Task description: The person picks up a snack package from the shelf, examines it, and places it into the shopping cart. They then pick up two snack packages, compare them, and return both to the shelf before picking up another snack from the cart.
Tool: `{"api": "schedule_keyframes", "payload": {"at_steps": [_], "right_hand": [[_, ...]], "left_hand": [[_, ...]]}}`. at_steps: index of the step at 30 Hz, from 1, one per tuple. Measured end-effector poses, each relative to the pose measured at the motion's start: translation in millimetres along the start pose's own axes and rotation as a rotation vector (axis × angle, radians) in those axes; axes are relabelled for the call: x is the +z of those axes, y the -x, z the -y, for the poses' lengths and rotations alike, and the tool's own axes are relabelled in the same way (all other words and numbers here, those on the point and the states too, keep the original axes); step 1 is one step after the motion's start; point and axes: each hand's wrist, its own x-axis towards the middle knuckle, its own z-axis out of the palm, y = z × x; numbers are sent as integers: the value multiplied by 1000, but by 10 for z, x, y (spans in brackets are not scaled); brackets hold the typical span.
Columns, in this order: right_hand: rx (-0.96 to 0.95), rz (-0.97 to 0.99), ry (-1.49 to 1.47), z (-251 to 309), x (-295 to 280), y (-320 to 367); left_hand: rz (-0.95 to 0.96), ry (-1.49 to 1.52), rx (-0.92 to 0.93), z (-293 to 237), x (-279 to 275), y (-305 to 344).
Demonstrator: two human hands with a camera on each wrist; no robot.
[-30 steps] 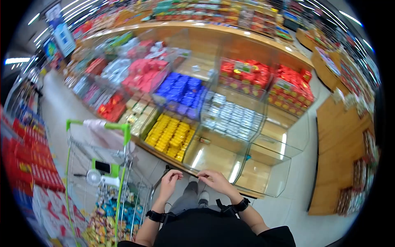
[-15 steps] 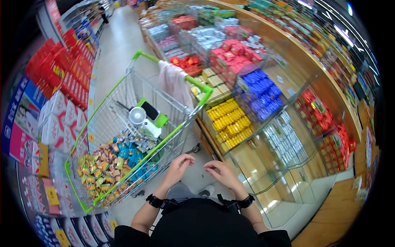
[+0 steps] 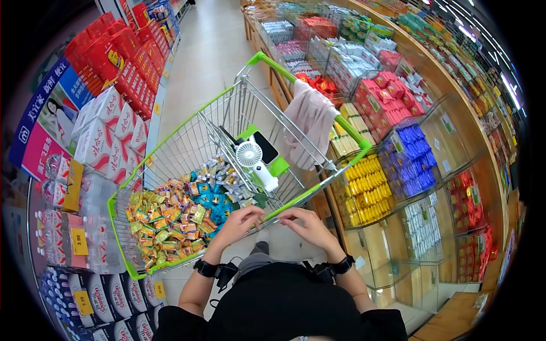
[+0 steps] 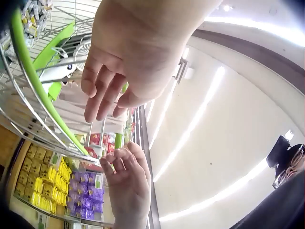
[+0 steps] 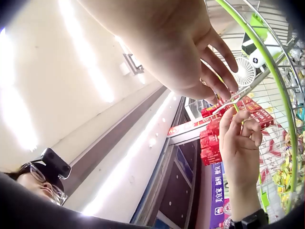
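Shopping cart [image 3: 133, 270] stood right in front of me, and its near green rail ran just by both my hands! Left hand [image 3: 239, 226] first: fingers loosely bent, slightly apart, pinching nothing. Right hand [image 3: 309, 229] hung beside it, fingers gently curved and slightly spread, gripping nothing either; whether any fingertip brushed the rail, I couldn't tell. Inside the cart, a heap of wrapped sweets [image 3: 170, 219] covered the end away from the handle [image 3: 354, 135], while a white fan [image 3: 249, 154] and a phone [image 3: 265, 146] sat nearer it. A pale pink cloth [image 3: 309, 116] draped over that handle! Right of the cart, yellow packets [image 3: 364, 193] and blue packets [image 3: 410, 162] filled bins; left of it, red boxes [image 3: 139, 65] rose in stacks.
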Motion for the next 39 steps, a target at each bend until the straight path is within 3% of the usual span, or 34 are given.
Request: {"api": "schedule_keyframes", "payload": {"at_steps": [2,4,9,18,25,31,34,39], "right_hand": [[11,27,-4,41,54,-158],[25,54,-10,32,116,-270],[34,161,10,-16,223,-514],[90,270,-46,-193,431,-774],[170,347,-25,-309,633,-951],[242,377,-61,-458,760,-1018],[292,397,-47,-529,797,-1008],[368,428,-39,-589,839,-994]], "left_hand": [[-27,13,55,144,-209,-27],[-135,-49,-62,201,-409,-58],[-251,-44,-95,430,-844,-192],[-241,-115,-224,941,-1333,-568],[-167,-128,-429,1801,-1625,-1090],[-144,-207,-732,2691,-1765,-1373],[-201,-139,-768,3124,-1761,-1428],[-250,82,-779,3358,-1643,-1492]]}}
